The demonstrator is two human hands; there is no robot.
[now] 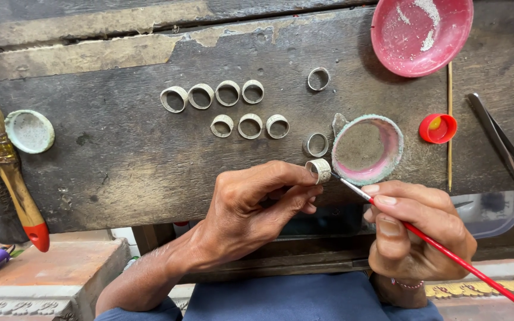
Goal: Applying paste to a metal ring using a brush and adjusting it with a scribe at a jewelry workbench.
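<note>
The left hand (251, 208) pinches a silver ring (319, 170) between thumb and fingertips, holding it just over the near edge of the dark wooden counter (120, 166). The right hand (414, 232) is closed around a thin red-handled brush (447, 252), whose tip touches the ring's side.

Just beyond the ring lies a shallow round dish (367, 148) with a pink inner wall and a crusted pale rim; its floor looks bare and grey. A larger red bowl (420, 32) at the far edge holds smears of white powder. A small red cap (438, 128) has a yellowish spot inside. At the left, a pale green dish (29, 131) carries a dusty white film, beside a broad paintbrush (7, 166).

Seven rings (227, 110) stand in two rows, two more (317, 110) apart nearer the dishes.
</note>
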